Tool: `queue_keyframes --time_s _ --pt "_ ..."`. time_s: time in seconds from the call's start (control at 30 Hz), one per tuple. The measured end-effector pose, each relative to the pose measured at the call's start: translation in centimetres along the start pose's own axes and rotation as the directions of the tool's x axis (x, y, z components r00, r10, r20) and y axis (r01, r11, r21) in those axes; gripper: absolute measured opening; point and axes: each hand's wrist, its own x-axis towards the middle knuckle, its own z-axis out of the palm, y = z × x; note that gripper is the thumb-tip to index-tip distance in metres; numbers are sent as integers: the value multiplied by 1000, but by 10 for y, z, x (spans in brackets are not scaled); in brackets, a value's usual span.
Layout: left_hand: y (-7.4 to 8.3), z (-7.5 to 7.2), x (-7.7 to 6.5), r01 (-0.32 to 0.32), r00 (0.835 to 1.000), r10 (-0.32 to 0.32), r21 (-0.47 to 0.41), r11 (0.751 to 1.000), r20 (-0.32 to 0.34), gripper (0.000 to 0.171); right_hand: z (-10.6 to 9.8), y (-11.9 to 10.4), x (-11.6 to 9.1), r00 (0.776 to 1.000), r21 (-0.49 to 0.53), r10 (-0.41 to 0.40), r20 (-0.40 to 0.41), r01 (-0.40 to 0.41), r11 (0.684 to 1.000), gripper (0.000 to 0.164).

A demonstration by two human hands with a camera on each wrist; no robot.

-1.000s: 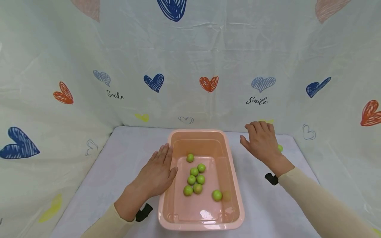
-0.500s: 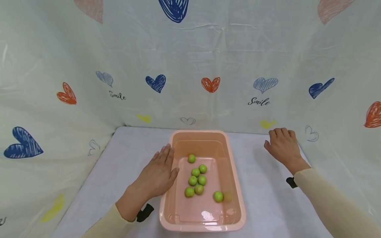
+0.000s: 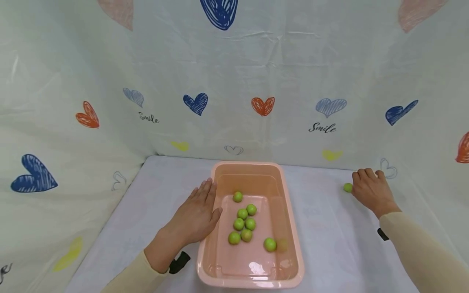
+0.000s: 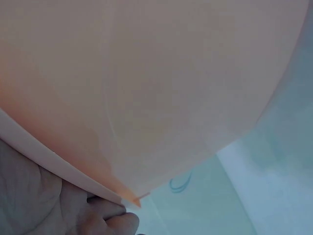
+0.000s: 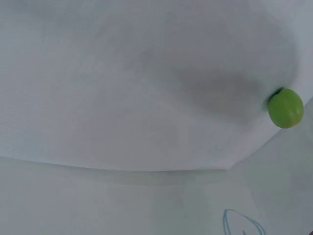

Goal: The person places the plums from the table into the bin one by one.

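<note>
My left hand (image 3: 194, 213) lies flat along the left rim of a pink rectangular plastic basin (image 3: 205, 264), fingers straight. Several small round green fruits (image 3: 234, 238) lie scattered on the basin floor. In the left wrist view, part of the left hand (image 4: 63, 205) rests against the basin's wall (image 4: 161, 88). At the table's far right, my right hand (image 3: 373, 191) hovers with fingers bent loosely, just right of a single green fruit (image 3: 348, 187). The right wrist view shows a green fruit (image 5: 286, 108) by the table's edge, without the hand; nothing is visibly held.
A white-covered table (image 3: 318, 244) carries the basin. Behind and at both sides hangs a pale curtain (image 3: 234, 73) printed with hearts and "Smile". The table's far right corner (image 5: 227, 168) meets the curtain.
My right hand has moved rightward and nearer, passing the single fruit, which now shows at its left. The left hand keeps its place at the basin. The head view has shifted slightly.
</note>
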Motion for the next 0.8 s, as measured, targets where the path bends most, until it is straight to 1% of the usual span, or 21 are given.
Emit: queue_keyframes --time_s 0.13,0.2,0.37,0.5,0.6,0.8 --pt "-1 1 0 10 1000 -10 8 1000 2 74 9 1 -3 999 -5 -33 18 33 999 38" --pt "-1 2 0 15 1000 -15 3 1000 7 74 12 1 -4 999 -1 -50 10 50 999 37" --pt "-1 1 0 21 1000 -20 -4 1000 22 74 21 -2 -7 997 10 -69 -16 69 998 40" --pt "-1 1 0 17 1000 -17 -3 1000 21 73 26 -5 -8 998 12 -70 0 70 997 43" --pt "-1 1 -1 18 1000 -17 -2 1000 19 73 29 -7 -7 997 6 -69 33 69 998 44" --pt "-3 1 -1 9 1000 -9 -2 1000 13 73 34 -10 -4 995 1 -72 72 72 997 33"
